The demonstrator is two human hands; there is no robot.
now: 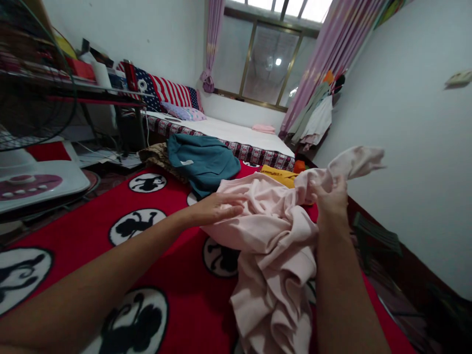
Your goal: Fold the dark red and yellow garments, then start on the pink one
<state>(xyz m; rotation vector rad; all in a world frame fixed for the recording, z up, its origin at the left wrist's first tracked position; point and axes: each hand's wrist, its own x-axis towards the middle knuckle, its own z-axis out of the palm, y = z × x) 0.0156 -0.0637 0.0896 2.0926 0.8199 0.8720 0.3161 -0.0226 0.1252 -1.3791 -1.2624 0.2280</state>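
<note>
A crumpled pale pink garment (273, 236) lies over the red blanket (184, 265) and trails toward me. My right hand (331, 194) has its fingers closed around a narrow, sleeve-like part of it, whose loose end sticks out to the upper right. My left hand (221, 206) rests against the garment's left side, fingers stretched out and thumb apart. Beyond the left hand sits a folded teal garment (202, 160) with a small white label. A yellow cloth (280, 174) shows partly behind the pink garment.
A brown patterned cloth (160, 157) lies beside the teal garment. At the left stand a white fan base (40, 182) and a cluttered desk (106, 93). A bed (228, 129) lies below the window; a dark green stool (378, 233) stands at the right.
</note>
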